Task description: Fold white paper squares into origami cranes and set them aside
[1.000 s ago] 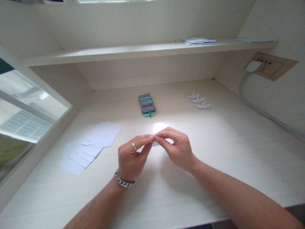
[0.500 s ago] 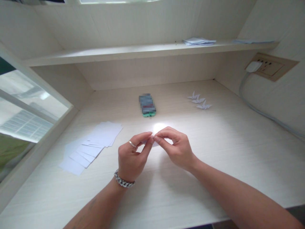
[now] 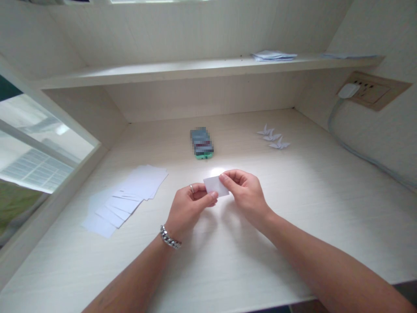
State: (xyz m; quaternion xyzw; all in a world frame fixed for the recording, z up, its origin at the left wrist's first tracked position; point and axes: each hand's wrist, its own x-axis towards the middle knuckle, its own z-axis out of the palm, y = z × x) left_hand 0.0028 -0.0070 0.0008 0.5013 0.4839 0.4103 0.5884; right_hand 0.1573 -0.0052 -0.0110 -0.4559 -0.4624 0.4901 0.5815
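Note:
A small white square of paper [image 3: 215,186] is held above the desk between both hands, its flat face turned toward me. My left hand [image 3: 192,202], with a ring and a chain bracelet, pinches its lower left part between thumb and fingers. At the upper right corner, my right hand [image 3: 246,191] grips the same paper with thumb and forefinger. Loose white paper sheets [image 3: 130,195] lie fanned out to the left of my hands. Several folded white paper cranes [image 3: 273,138] stand in a group at the back right.
A blurred phone-like object with a green end [image 3: 202,143] lies behind my hands. Above the desk runs a shelf [image 3: 163,74] bearing a paper stack [image 3: 273,55]. On the right wall, a white plug [image 3: 348,90] with a grey cable [image 3: 368,158] sits in a socket plate. A window is at left.
The paper, mostly hidden between pinched fingertips before, now shows its flat square face. My left thumb has moved down onto its lower edge, and my right hand has shifted slightly right.

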